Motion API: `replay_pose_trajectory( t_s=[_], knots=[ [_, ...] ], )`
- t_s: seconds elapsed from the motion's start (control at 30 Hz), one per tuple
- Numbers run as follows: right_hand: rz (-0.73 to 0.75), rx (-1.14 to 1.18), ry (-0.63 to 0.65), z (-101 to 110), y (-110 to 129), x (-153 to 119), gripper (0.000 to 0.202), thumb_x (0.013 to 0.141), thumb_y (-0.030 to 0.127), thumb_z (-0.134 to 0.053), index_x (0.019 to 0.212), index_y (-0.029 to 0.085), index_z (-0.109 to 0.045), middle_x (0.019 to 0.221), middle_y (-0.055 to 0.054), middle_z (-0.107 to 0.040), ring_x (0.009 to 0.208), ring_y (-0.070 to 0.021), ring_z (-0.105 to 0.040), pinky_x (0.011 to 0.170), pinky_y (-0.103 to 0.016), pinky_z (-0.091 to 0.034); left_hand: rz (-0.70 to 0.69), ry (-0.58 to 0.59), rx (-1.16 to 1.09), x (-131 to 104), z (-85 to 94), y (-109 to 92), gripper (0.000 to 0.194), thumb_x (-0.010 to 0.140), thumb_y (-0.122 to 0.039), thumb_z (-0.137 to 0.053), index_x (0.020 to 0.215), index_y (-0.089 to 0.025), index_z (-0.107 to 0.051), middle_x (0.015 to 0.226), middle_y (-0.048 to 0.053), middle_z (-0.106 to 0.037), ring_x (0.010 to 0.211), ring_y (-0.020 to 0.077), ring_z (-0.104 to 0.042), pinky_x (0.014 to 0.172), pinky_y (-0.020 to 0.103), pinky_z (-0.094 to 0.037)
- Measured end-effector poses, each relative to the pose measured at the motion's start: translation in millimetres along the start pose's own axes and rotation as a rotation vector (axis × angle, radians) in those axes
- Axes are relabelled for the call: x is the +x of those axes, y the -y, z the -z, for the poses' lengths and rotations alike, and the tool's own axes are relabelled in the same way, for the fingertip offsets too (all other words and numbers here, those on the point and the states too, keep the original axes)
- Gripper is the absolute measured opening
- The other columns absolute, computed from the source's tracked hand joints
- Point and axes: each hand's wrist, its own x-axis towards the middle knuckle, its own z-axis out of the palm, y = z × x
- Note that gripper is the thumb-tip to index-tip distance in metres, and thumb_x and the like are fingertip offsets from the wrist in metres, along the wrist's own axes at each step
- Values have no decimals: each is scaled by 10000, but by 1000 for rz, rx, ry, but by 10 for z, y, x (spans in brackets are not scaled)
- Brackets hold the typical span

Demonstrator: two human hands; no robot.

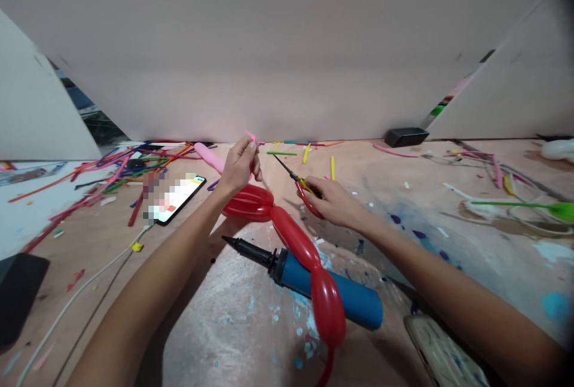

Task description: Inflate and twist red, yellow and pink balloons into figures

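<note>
My left hand (242, 162) is closed in a pinch on a pink balloon (207, 155), whose thin knotted end sticks up above the fingers. The balloon's inflated part stretches out to the left behind the hand. In my right hand (334, 200) is a pair of scissors (309, 197) with red and yellow handles, its blades pointing up and left toward the left hand, apart from the pink balloon. Below both hands a twisted red balloon (298, 237) runs toward me in several segments. It lies across a blue hand pump (354, 297) with a black nozzle.
A lit phone (182, 198) on a white cable lies at left. Uninflated balloons (130, 168) are heaped behind it. A black box (406, 137) stands by the back panel. At right are a green balloon stick (515, 203) and a phone-like case (442, 351).
</note>
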Motion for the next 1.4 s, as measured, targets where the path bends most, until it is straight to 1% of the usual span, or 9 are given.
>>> replay_pose_trajectory(
  t_s=[0.23,0.43,0.53,0.73,0.93,1.1,1.17,1.23,1.4],
  knots=[
    [-198,-96,10,29,-205,76,279,944,381,-395,899,170,-570,811,-78,-669,686,-183,-584,588,-259,-343,-3,-20,-29,37,20,73,301,945,-455,-457,780,-208,-408,444,-88,-419,344,80,-426,366,192,-327],
    [-547,-366,112,146,-976,89,398,936,442,-396,1055,130,-612,1006,-183,-705,880,-277,-661,649,-298,-394,63,-68,-117,83,86,107,352,895,-480,-545,738,-199,-402,477,-109,-252,364,37,-215,362,158,-175],
    [-694,-462,144,220,-1277,16,445,933,450,-390,1117,105,-603,1086,-221,-684,976,-326,-658,688,-336,-420,60,-107,-103,94,123,127,363,887,-495,-558,737,-196,-415,480,-105,-253,364,38,-219,361,162,-169],
    [-747,-551,109,276,-1374,-55,428,906,409,-438,1161,94,-578,1114,-225,-670,1026,-349,-645,738,-372,-458,22,-168,-226,102,101,66,328,868,-454,-615,752,-195,-452,477,-104,-281,348,37,-222,352,162,-185],
    [-594,-541,33,276,-1047,-18,409,913,369,-456,1159,70,-587,1135,-260,-640,1093,-375,-603,841,-435,-468,83,-270,-534,63,40,-429,270,916,-384,-591,769,-194,-467,464,-107,-218,330,31,-167,344,155,-183],
    [6,-30,-203,255,-41,18,705,831,535,-605,1402,170,-410,1433,-154,-489,1294,-285,-485,1042,-411,-401,119,-297,-638,-58,-95,-834,276,1016,-317,-393,783,-190,-469,455,-96,-159,321,45,-107,321,170,-165],
    [183,56,-185,255,348,59,798,785,549,-660,1432,181,-372,1414,-146,-510,1261,-290,-513,1021,-417,-412,114,-257,-571,-102,-159,-875,297,1032,-313,-338,796,-193,-474,460,-89,-151,322,49,-104,322,175,-170],
    [211,77,-130,273,576,119,643,850,504,-606,1389,196,-439,1275,-121,-623,1099,-267,-616,910,-387,-465,105,-213,-470,-126,-199,-848,304,1031,-350,-326,807,-201,-469,467,-86,-133,324,53,-101,326,181,-176],
    [157,-72,-74,303,521,209,435,902,498,-545,1194,183,-615,1143,-105,-695,1011,-263,-645,811,-337,-457,88,-150,-312,-108,-191,-588,316,938,-487,-496,807,-215,-403,493,-104,-162,353,45,-142,360,173,-195]
  ],
)
